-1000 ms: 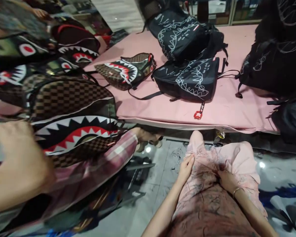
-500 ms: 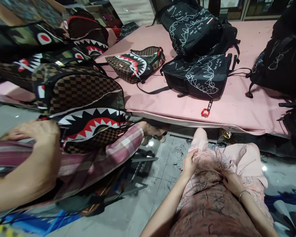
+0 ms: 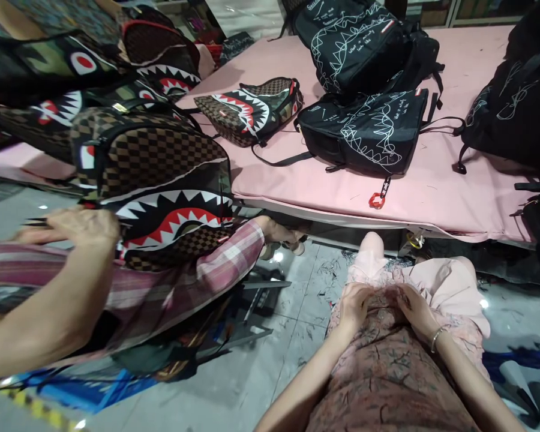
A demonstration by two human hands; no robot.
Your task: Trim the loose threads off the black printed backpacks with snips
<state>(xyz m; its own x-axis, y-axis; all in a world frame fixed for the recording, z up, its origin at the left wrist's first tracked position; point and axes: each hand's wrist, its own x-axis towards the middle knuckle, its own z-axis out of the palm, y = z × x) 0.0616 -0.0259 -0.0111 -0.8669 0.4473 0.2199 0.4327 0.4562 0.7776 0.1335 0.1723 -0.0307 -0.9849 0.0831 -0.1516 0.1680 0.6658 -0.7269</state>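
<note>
Both of my hands are over my lap, close together on the front of a floral top [image 3: 382, 360]. My left hand [image 3: 356, 303] has its fingers curled in at the fabric near the top's lower edge. A short gap away, my right hand [image 3: 413, 309], with a bracelet on its wrist, is also closed at the gathered cloth. The fingertips of both hands partly vanish in the folds. Nearest beyond my knees is a black backpack [image 3: 364, 132] with white scribbled teeth, lying on a pink-covered table [image 3: 288, 207]. A red tag [image 3: 377, 200] hangs from it.
To my left, another person's hand [image 3: 81, 225] is beside a checkered shark-mouth backpack [image 3: 162, 162] on that person's lap. A small checkered bag [image 3: 252, 111], a second black backpack [image 3: 355, 45] and a dark bag [image 3: 513, 114] lie on the table. Thread scraps litter the tiled floor [image 3: 306, 294].
My left and right hands have come closer together at the top's lower edge. The view has shifted slightly. The other person's hand stays beside the checkered backpack.
</note>
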